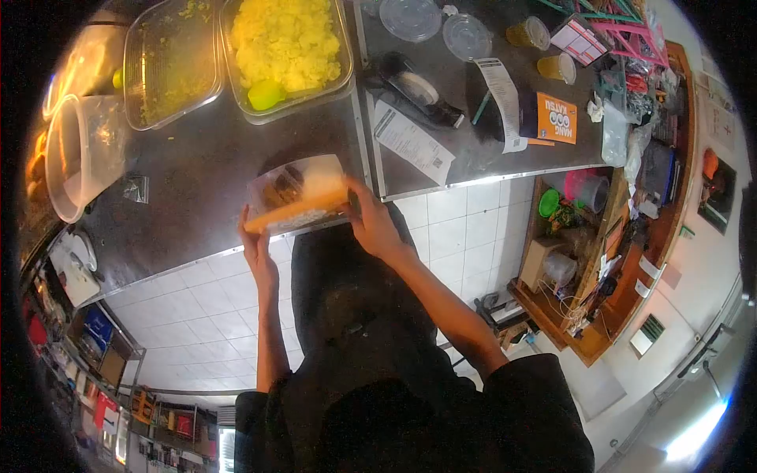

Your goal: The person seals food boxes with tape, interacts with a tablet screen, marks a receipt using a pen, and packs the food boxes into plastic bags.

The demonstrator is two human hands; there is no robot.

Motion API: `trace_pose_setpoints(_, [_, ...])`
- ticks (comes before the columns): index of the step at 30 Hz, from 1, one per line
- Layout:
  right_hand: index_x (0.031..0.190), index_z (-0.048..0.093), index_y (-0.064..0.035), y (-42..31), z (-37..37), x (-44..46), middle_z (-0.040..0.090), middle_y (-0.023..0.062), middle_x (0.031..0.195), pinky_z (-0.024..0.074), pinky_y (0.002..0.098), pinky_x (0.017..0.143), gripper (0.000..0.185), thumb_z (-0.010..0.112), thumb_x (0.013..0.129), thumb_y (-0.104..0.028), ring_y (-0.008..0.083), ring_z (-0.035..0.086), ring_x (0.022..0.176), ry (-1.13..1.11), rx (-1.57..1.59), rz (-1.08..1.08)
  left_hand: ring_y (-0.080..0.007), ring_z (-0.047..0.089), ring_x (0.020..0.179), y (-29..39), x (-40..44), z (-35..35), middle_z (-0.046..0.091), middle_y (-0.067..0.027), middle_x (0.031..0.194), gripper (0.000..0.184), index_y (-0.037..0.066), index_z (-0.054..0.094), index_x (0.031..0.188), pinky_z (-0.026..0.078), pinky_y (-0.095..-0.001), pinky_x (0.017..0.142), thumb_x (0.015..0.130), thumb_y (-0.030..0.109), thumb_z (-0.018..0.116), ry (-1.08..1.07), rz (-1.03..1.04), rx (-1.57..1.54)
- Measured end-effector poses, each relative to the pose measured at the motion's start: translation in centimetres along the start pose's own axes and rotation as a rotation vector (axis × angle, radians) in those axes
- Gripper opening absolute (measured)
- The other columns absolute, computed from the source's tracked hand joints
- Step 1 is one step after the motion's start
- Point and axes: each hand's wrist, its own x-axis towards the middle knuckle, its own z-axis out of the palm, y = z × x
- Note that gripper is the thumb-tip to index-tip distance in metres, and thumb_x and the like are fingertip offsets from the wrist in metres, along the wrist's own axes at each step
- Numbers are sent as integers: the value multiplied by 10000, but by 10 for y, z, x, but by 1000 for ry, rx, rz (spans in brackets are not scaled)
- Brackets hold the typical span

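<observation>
A clear food box [277, 188] with brown and white contents is at the counter's front edge, an orange band [303, 210] along its near side. My left hand [255, 236] grips the box's left end, fingers at the orange band. At the right end my right hand [371, 219] closes on the box and band. What lies under the fingers is hidden. Farther back stands a clear tub of yellow food [288, 43] with a green scoop or cup [266, 94] in it.
Left of the yellow food is a nearly emptied clear tub [173, 67], beside a tall plastic container [83, 154]. Paper receipts [412, 142], round lids [410, 17], a black object [418, 88], sauce cups [557, 68] and an orange card [557, 118] lie on the right counter.
</observation>
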Motion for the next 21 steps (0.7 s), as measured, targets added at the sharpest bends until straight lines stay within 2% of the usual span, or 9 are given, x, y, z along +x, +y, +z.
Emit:
trace_pose_setpoints(5, [1318,413,3,-5,9,6,498,290,1294,430,475,966,392,515,958,-115,481,494,1169,20,115,218,-276,465,1256,-19,8,7,460,-179,1387,560,44,291,1473,345,-383,1072,1014,311,470,-4,-76,-68])
trace_pose_setpoints(6, [1316,417,4,4,15,4,506,291,1277,434,479,955,384,501,967,-132,483,501,1151,6,102,265,-234,516,1182,-23,9,10,546,-169,1286,552,-4,379,1420,396,-327,1003,1005,339,500,66,-114,15])
trace_pose_setpoints(7, [1313,422,5,13,20,3,515,292,1259,437,483,944,377,486,975,-150,485,509,1134,-8,89,310,-225,529,1160,-27,10,9,567,-163,1257,535,-13,414,1393,404,-321,987,1003,342,505,52,-139,50])
trace_pose_setpoints(9, [1340,399,-13,25,27,4,537,286,1199,463,486,905,405,492,966,-137,468,538,1085,34,-98,186,-208,555,1116,-34,13,6,609,-150,1198,510,-31,484,1338,419,-307,954,998,347,515,24,-188,118])
trace_pose_setpoints(10, [1353,388,-21,31,30,3,547,284,1168,476,488,885,420,495,961,-131,459,553,1061,54,-191,127,-186,564,1081,-42,15,8,641,-121,1144,486,-34,553,1271,414,-292,936,994,364,519,71,-184,37])
trace_pose_setpoints(13, [1277,449,24,29,30,5,568,288,1126,449,512,885,355,484,961,-134,475,549,1016,-47,-198,268,-253,542,1187,-36,19,2,564,-191,1301,481,8,439,1405,421,-347,988,996,253,507,4,-262,6])
trace_pose_setpoints(16, [1311,428,20,18,21,6,569,295,1101,453,506,875,393,495,945,-110,476,552,990,81,-87,117,-243,503,1220,12,12,10,520,-174,1340,501,25,389,1428,395,-358,1015,964,154,528,43,-64,-133])
trace_pose_setpoints(19, [1443,318,-51,18,15,-1,548,284,1153,484,493,882,531,490,944,-107,469,565,1016,-31,-97,109,-261,428,1308,1,1,-3,442,-141,1415,553,63,390,1417,310,-379,1091,886,86,543,-53,-53,-178])
trace_pose_setpoints(21, [1445,317,-59,20,16,-2,539,279,1151,493,490,870,537,491,939,-99,466,572,1009,-25,-66,76,-261,438,1296,-6,-3,-1,461,-152,1398,545,49,386,1417,313,-385,1088,900,87,555,-32,-16,-218])
